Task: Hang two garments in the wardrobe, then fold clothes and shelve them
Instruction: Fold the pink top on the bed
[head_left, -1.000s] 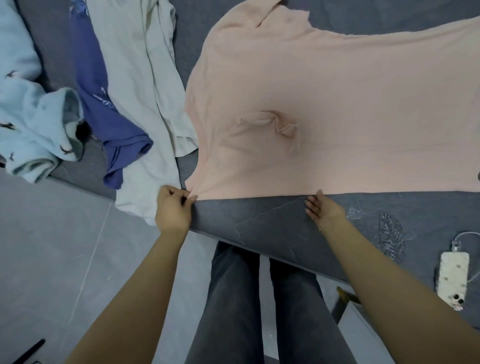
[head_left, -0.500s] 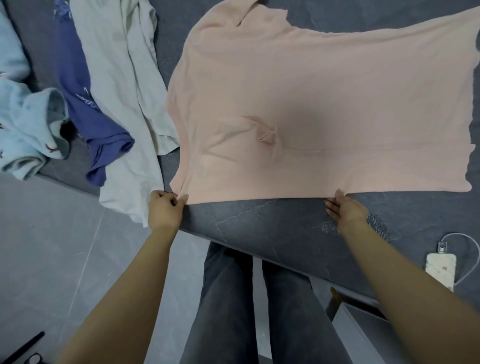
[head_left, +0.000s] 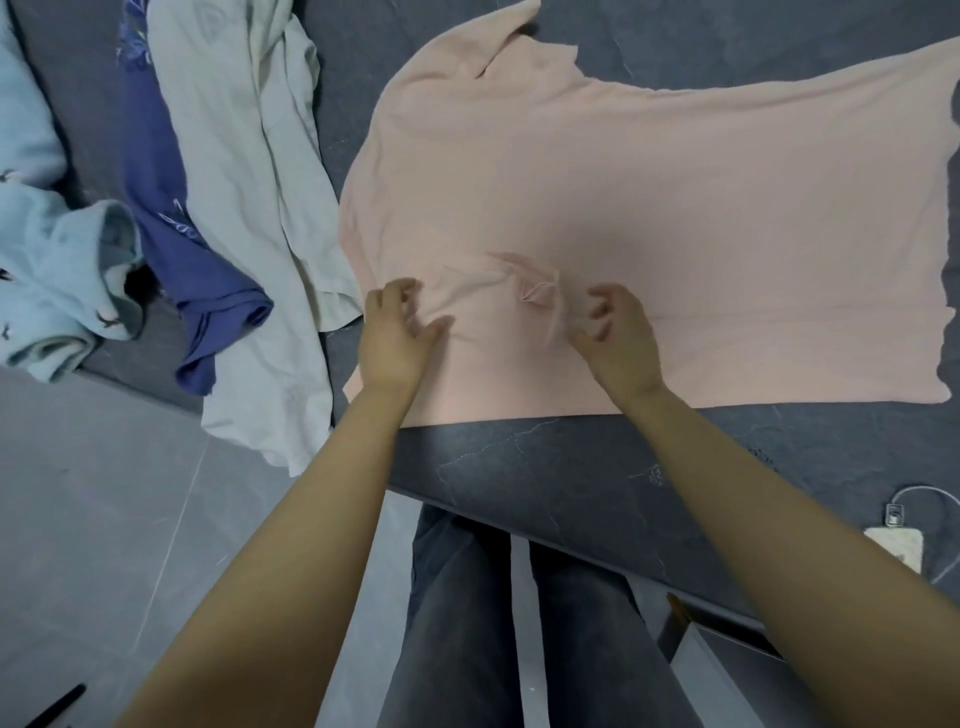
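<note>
Our left hand and right hand apart, both over near part of pink top, fingers loosely curled, gripping nothing we can make out; blur hides any contact with cloth. Small puckered fold lies between hands. Pink top spread flat on dark grey table. To left: white garment, blue-purple garment, pale blue garment. Phone on cable at right near table edge.

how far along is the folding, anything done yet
Nothing looks folded yet. In hand: the pink top lies spread flat on the dark table, left hand and right hand at its bunched wrinkle. Left: white, purple and light blue garments lie unfolded; shelving too.
</note>
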